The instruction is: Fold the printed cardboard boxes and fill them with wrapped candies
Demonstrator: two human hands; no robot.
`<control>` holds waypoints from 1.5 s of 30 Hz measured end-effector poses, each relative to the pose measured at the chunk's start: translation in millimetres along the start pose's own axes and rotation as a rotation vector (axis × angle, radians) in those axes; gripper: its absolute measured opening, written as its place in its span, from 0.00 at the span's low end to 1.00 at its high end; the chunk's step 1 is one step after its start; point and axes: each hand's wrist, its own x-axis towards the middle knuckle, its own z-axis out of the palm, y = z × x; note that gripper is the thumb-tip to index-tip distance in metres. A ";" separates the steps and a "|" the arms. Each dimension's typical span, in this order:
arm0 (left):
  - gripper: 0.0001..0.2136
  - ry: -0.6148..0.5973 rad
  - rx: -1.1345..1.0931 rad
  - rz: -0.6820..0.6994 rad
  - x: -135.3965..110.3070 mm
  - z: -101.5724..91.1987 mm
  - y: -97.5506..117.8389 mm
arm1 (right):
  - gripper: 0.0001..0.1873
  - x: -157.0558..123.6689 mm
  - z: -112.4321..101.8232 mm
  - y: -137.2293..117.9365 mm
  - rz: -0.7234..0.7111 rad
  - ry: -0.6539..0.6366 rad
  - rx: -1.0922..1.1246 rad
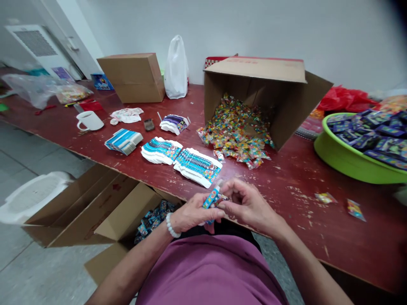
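Note:
My left hand (193,212) is closed round a small blue printed box (210,198), held just above the table's front edge. At the box's near side, my right hand (246,203) pinches a small candy packet (222,199) between thumb and fingers; the fingers partly hide it. Beyond my hands lie two fanned stacks of flat blue cartons (199,165) (161,149). Behind them, loose wrapped candy packets (238,131) spill out of a cardboard box (288,106) lying on its side.
Low on the left, an open carton (124,212) holds many filled blue boxes (155,218). A green basin (359,169) of dark packs stands right. Further left are a white mug (90,121), purple cartons (174,123), a closed box (132,80) and a white bag (176,70).

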 end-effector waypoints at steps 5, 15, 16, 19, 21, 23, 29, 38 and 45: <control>0.18 0.159 -0.145 0.067 9.4 7.9 -10.4 | 0.16 4.8 19.2 15.2 0.022 0.256 0.021; 0.27 0.519 -0.057 0.301 14.2 10.1 -15.0 | 0.16 12.2 18.2 18.3 0.109 0.297 0.038; 0.29 0.547 -0.075 0.327 13.8 11.3 -16.3 | 0.15 12.6 19.8 20.1 0.125 0.300 0.074; 0.31 0.600 -0.098 0.382 14.1 15.3 -21.7 | 0.22 12.0 30.1 27.2 0.139 0.375 0.268; 0.30 0.603 -0.113 0.389 14.8 17.0 -23.4 | 0.26 10.3 37.5 30.6 0.124 0.425 0.397; 0.28 0.584 -0.133 0.371 15.4 17.3 -22.0 | 0.21 8.7 42.2 31.6 0.090 0.456 0.456; 0.28 0.483 -0.187 0.301 14.9 11.0 -13.2 | 0.12 7.0 38.1 31.8 0.026 0.436 0.412; 0.14 0.376 -0.292 0.215 15.1 9.9 -12.3 | 0.15 7.5 15.9 28.8 0.166 0.321 0.317; 0.10 0.326 -0.188 0.231 13.9 8.5 -9.0 | 0.19 10.5 11.0 23.1 0.195 0.251 0.460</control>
